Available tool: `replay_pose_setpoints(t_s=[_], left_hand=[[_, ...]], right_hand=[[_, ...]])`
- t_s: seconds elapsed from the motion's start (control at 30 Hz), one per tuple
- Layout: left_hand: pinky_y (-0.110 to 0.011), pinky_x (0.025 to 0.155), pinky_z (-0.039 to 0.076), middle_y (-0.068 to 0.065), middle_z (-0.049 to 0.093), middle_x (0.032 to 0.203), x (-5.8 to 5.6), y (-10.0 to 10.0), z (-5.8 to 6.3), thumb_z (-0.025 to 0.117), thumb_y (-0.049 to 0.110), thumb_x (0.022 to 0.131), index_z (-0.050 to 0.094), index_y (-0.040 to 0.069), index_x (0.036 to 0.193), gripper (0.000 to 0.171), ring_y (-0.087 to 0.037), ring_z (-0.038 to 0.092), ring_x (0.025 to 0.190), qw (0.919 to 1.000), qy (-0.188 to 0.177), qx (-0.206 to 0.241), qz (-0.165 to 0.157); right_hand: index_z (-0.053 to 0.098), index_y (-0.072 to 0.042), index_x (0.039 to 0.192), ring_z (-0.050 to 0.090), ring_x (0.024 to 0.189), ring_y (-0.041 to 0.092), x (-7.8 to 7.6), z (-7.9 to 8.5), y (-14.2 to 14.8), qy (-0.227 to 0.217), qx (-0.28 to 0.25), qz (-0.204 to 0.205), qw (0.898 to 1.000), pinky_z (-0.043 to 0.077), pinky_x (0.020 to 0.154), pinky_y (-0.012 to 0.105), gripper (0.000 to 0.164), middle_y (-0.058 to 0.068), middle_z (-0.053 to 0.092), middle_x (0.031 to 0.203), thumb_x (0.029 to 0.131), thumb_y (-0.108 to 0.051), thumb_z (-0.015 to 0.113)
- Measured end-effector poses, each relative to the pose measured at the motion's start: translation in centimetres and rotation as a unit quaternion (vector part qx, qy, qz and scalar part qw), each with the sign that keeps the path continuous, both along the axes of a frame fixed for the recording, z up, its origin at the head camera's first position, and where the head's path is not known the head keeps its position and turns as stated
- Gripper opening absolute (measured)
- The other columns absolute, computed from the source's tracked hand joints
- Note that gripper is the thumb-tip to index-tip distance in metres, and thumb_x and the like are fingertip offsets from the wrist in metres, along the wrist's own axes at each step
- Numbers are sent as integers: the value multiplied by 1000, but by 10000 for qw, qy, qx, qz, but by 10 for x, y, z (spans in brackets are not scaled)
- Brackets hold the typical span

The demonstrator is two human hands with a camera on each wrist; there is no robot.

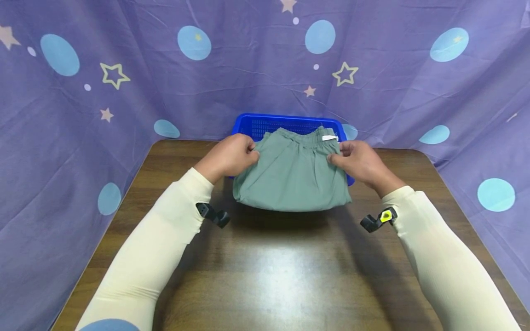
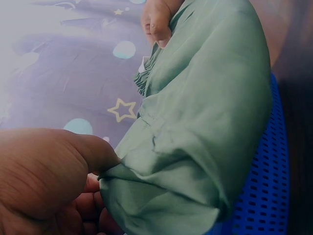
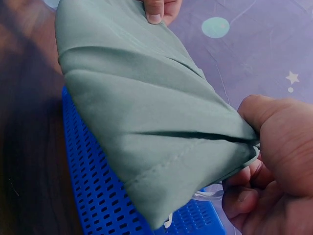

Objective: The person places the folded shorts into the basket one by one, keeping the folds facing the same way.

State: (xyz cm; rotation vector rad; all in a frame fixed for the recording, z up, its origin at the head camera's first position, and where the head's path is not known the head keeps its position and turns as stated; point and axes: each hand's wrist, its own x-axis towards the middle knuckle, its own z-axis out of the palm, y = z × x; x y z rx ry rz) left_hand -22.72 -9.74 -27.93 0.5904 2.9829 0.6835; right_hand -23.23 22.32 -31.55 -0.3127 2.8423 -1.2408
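Note:
A folded pair of green elastic-waist pants (image 1: 294,177) hangs between both hands, in front of and partly over a blue plastic basket (image 1: 285,120). My left hand (image 1: 233,154) pinches its left side near the waistband, thumb on top. On the opposite side my right hand (image 1: 360,161) pinches the cloth close to a white tag (image 1: 330,138). In the left wrist view the folded pants (image 2: 210,98) show gathered layers at the thumb. The right wrist view shows the fold's edge gripped by the right hand (image 3: 279,161), with the perforated basket wall (image 3: 93,171) below.
The basket stands at the far edge of a brown wooden table (image 1: 273,271). Behind it hangs a purple curtain (image 1: 256,78) with stars and blue dots, which also runs along both sides. Black straps with small devices (image 1: 213,214) sit on both wrists.

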Motion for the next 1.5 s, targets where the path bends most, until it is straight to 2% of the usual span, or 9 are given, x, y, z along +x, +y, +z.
replay_pose_setpoints(t_s=[0.2, 0.5, 0.77, 0.97, 1.5], left_hand=[[-30, 49, 27, 5, 28, 53, -5, 1, 1, 52, 20, 86, 35, 14, 58, 33, -12, 28, 49, 10000, 7, -13, -5], [-30, 50, 25, 3, 27, 54, -10, 2, 9, 51, 19, 87, 33, 13, 58, 35, -13, 25, 49, 10000, 15, 85, 13], [-30, 49, 27, 3, 28, 54, -17, 5, 9, 51, 20, 87, 34, 14, 59, 33, -13, 28, 48, 9999, -5, 61, 107], [-30, 49, 27, 3, 28, 54, -23, 4, 9, 51, 19, 87, 34, 14, 58, 34, -13, 27, 48, 9999, -8, 54, 119], [-29, 49, 25, 4, 26, 54, -35, 2, 4, 51, 16, 86, 33, 13, 58, 34, -13, 25, 48, 9996, 111, 178, 167]], right_hand=[[66, -6, 90, 58, 58, 12, -5, 0, -1, -115, -316, -33, 9994, 48, 55, 29, 20, 4, 67, 74, 84, -25, 68], [67, -7, 95, 61, 68, 15, -13, 4, -2, -46, -194, -116, 9997, 48, 62, 29, 27, 5, 69, 84, 84, -31, 66], [68, -8, 95, 61, 70, 14, -19, 6, -4, 79, -201, -214, 9995, 48, 63, 27, 22, 5, 69, 84, 83, -27, 66], [67, -6, 98, 60, 76, 15, -22, 7, -5, 55, -135, -347, 9993, 47, 66, 28, 26, 6, 68, 89, 82, -28, 66], [67, -9, 90, 53, 66, 14, -31, 3, -10, 272, -130, -604, 9977, 43, 57, 29, 22, 1, 65, 76, 81, -29, 65]])
